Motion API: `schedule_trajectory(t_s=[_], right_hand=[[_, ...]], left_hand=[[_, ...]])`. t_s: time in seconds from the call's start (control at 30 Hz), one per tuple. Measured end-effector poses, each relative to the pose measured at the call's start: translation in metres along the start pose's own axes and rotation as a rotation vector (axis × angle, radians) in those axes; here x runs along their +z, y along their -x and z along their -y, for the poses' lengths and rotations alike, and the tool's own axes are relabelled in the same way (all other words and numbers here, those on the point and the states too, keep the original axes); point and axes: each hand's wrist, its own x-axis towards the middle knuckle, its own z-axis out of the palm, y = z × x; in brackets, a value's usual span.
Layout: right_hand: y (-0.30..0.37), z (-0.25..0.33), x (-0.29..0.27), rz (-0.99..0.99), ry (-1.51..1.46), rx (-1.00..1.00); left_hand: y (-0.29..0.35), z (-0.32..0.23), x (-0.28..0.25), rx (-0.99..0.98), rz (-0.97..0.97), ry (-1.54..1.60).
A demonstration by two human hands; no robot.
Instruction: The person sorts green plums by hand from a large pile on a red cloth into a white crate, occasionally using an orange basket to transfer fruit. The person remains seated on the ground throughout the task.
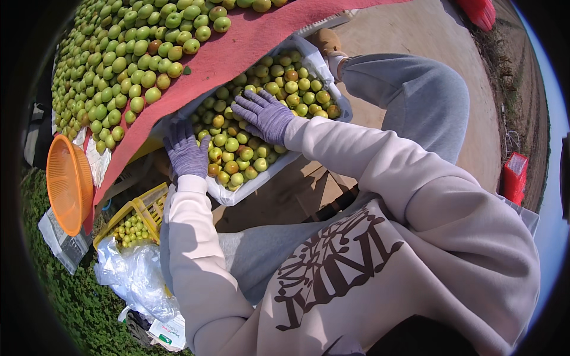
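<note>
Pale ground [409,32], red cloth [255,38] alongside. Lined crate [226,196] of green fruit [244,153] ahead, long axis near-left to far-right. Right hand [266,116] flat on fruit mid-crate, fingers spread, grasping nothing; left hand [188,151], fingers extended, at crate's left end.

Around us, left and right
We see an orange basket [66,184], crumpled clear plastic [141,280], green plants [65,299] and a red package [514,181].
</note>
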Motion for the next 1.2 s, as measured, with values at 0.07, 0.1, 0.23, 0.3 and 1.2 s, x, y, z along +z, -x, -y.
schedule_trajectory(t_s=[0.07,0.1,0.23,0.3,1.2], right_hand=[[0.004,-0.008,0.001,0.012,0.01,-0.04],[0.006,-0.012,0.001,0.049,0.046,-0.053],[0.013,-0.036,-0.005,0.083,0.069,-0.164],[0.012,-0.045,-0.008,0.12,0.09,-0.19],[0.087,-0.009,-0.058,0.353,-0.022,-0.184]], left_hand=[[0.005,-0.004,-0.001,-0.028,-0.079,0.074],[0.008,-0.009,-0.004,0.029,-0.059,0.149],[0.031,-0.047,-0.017,0.289,0.008,0.236],[0.039,-0.062,-0.021,0.329,0.05,0.182],[-0.003,-0.134,-0.031,0.522,0.033,0.292]])
